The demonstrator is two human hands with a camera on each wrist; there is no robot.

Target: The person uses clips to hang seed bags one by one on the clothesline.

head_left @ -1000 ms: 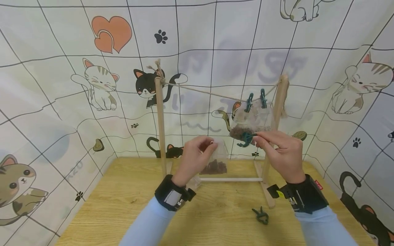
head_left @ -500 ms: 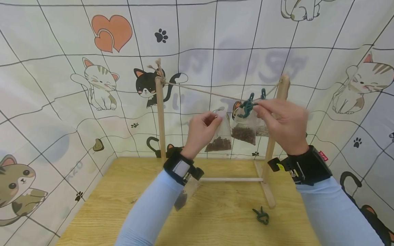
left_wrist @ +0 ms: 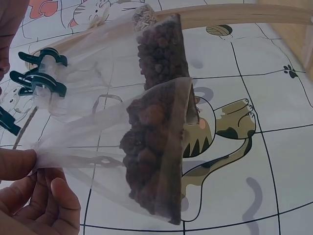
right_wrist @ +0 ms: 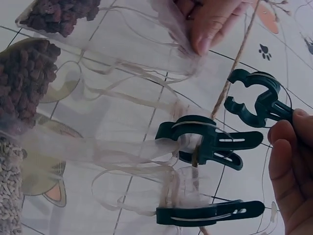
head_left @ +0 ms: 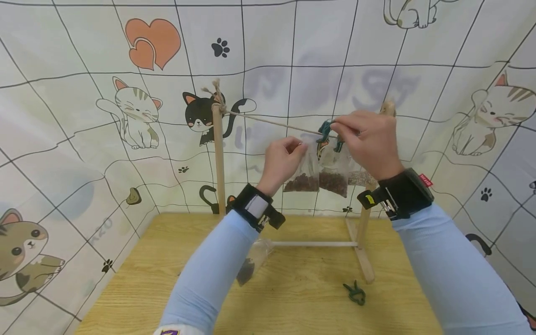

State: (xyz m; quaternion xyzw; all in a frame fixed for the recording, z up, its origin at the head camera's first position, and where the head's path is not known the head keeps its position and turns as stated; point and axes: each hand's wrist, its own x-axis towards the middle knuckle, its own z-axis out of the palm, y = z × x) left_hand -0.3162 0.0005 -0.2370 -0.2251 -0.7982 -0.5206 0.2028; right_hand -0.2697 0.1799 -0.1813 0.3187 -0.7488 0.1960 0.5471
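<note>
My left hand pinches the gathered top of a sheer drawstring pouch holding dark reddish-brown lumps. The pouch hangs just below a rope. Between thumb and fingers, my right hand holds a dark green spring clip by its handles; its jaws are spread apart beside the rope. Two more green clips fasten two filled pouches to the rope, one with dark reddish bits, the other with pale grains. In the head view the right hand hides part of these clips.
The rope runs between two wooden posts of a stand with a low crossbar. On the wooden table lie a loose green clip and a pouch with dark contents, partly behind the left forearm. Cat-patterned sheeting surrounds the table.
Both hands have risen from lower down toward the rope, the left bringing its pouch beside the hanging ones. The right hand has carried its clip up and leftward to the rope.
</note>
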